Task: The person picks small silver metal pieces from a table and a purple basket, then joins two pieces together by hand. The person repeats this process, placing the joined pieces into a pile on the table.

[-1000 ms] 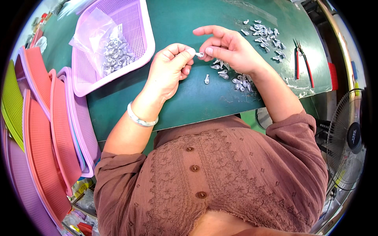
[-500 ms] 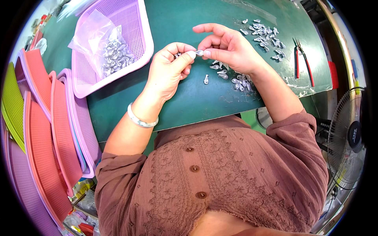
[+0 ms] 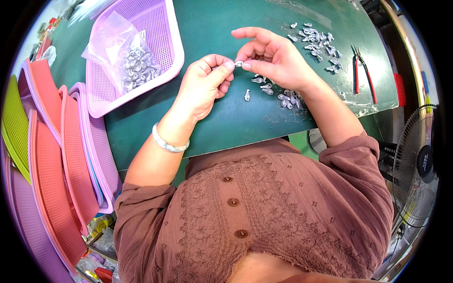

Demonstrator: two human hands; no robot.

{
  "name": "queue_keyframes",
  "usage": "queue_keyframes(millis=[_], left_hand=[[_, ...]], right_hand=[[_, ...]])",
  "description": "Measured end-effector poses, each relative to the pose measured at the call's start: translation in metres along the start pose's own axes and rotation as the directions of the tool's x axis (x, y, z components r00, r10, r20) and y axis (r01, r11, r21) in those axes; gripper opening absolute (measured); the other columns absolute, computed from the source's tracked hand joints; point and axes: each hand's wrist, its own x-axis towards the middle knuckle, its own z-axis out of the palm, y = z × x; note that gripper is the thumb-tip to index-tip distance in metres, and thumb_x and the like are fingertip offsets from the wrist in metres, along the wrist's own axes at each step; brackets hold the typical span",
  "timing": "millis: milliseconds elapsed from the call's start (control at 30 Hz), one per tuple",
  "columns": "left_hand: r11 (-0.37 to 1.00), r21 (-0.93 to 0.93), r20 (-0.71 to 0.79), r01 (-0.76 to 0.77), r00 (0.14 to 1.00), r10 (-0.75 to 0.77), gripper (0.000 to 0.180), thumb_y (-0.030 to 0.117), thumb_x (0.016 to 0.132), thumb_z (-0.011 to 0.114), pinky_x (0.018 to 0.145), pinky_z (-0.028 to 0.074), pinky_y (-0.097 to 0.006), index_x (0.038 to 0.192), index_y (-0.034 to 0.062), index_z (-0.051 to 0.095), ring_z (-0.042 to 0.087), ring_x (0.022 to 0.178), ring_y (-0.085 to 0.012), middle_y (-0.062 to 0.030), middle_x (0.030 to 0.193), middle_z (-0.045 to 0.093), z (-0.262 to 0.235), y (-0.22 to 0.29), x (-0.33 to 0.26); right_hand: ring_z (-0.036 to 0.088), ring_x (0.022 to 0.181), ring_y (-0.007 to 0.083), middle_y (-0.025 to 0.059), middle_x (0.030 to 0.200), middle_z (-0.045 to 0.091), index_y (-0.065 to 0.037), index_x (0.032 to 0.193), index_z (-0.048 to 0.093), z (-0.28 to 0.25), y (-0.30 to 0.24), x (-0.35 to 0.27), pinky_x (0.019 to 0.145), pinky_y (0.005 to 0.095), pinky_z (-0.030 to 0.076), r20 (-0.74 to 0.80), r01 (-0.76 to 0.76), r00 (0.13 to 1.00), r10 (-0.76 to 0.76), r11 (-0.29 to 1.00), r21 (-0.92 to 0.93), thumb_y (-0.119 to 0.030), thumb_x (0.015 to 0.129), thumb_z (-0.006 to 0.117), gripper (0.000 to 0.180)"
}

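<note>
Green tabletop [image 3: 222, 127]: purple perforated basket [image 3: 177, 47] set at upper left, a clear bag [image 3: 111, 40] of grey pieces laid within it. Stacked baskets [image 3: 49, 174], mostly coral and purple, ranged along the left edge. Red-handled pliers [image 3: 356, 78] placed at right; caged fan [image 3: 408, 188] below. Loose grey pieces: a far group [image 3: 311, 40], a near group [image 3: 289, 100], and a single piece [image 3: 247, 95] set apart.

Grey teardrop piece [image 3: 239, 63]: held above the table between the hands, pinched by thumb and forefinger of the left hand [image 3: 204, 85]. Right hand [image 3: 278, 61]: forefinger stretched out, thumb and a bent finger brought to the piece's other end; whether it is gripped there cannot be told.

Near group partly covered by the right hand; fan and stacked baskets cut off by the dark rim. Compared with half a second earlier, a shorter outline is shown by the held piece.
</note>
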Motion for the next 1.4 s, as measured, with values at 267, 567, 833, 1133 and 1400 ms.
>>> queue_keyframes(millis=[267, 567, 833, 1133, 1400], left_hand=[[0.995, -0.100, 0.055, -0.004, 0.998, 0.010, 0.009, 0.015, 0.087, 0.054, 0.043, 0.029, -0.014, 0.087, 0.0060, 0.054, 0.040, 0.052, -0.0041, 0.0005, 0.071, 0.051, -0.002, 0.000, 0.001], [0.980, 0.058, 0.002, -0.191, 0.982, 0.191, 0.008, 0.013, 0.086, 0.057, 0.046, 0.032, -0.014, 0.090, 0.0069, 0.054, 0.043, 0.054, -0.0034, 0.0019, 0.071, 0.052, 0.004, -0.002, 0.000], [0.936, 0.182, 0.002, -0.303, 0.951, 0.308, 0.011, 0.012, 0.085, 0.058, 0.048, 0.034, -0.015, 0.093, 0.0058, 0.055, 0.044, 0.056, -0.0026, 0.0012, 0.074, 0.055, 0.005, -0.004, -0.001], [0.991, -0.032, 0.034, -0.127, 0.991, 0.128, 0.010, 0.010, 0.086, 0.056, 0.044, 0.031, -0.014, 0.094, 0.0063, 0.055, 0.043, 0.056, -0.0041, -0.0007, 0.078, 0.056, 0.000, -0.002, 0.002], [0.964, -0.261, 0.167, 0.045, 0.986, -0.001, 0.010, 0.011, 0.086, 0.055, 0.044, 0.032, -0.015, 0.093, 0.0054, 0.054, 0.043, 0.056, -0.0059, -0.0032, 0.079, 0.056, -0.008, 0.000, 0.006]], right_hand=[[0.054, 0.084, 0.0095, 0.0045, 0.088, 0.057, -0.001, 0.124, 0.041, 0.000, 0.001, 0.000, 0.078, 0.0229, 0.043, -0.003, 0.027, 1.000, -0.027, 0.999, 0.024, 0.008, 0.076, 0.057, 0.051], [0.055, 0.081, 0.0093, 0.0037, 0.084, 0.058, -0.001, 0.121, 0.043, 0.002, 0.002, 0.000, 0.077, 0.0243, 0.044, -0.036, 0.072, 0.997, -0.072, 0.997, -0.012, 0.005, 0.075, 0.060, 0.050], [0.055, 0.082, 0.0096, 0.0040, 0.084, 0.059, -0.001, 0.121, 0.045, 0.002, 0.000, 0.000, 0.077, 0.0247, 0.044, -0.046, 0.093, 0.995, -0.094, 0.995, -0.017, 0.006, 0.075, 0.059, 0.049], [0.054, 0.082, 0.0095, 0.0032, 0.084, 0.057, -0.001, 0.122, 0.044, 0.003, 0.002, 0.000, 0.078, 0.0244, 0.043, -0.022, 0.153, 0.988, -0.154, 0.987, -0.049, 0.009, 0.075, 0.056, 0.049], [0.055, 0.081, 0.0098, 0.0028, 0.082, 0.058, -0.003, 0.121, 0.045, 0.004, 0.000, -0.001, 0.076, 0.0246, 0.044, -0.015, 0.191, 0.981, -0.192, 0.979, -0.074, 0.010, 0.075, 0.052, 0.048]])
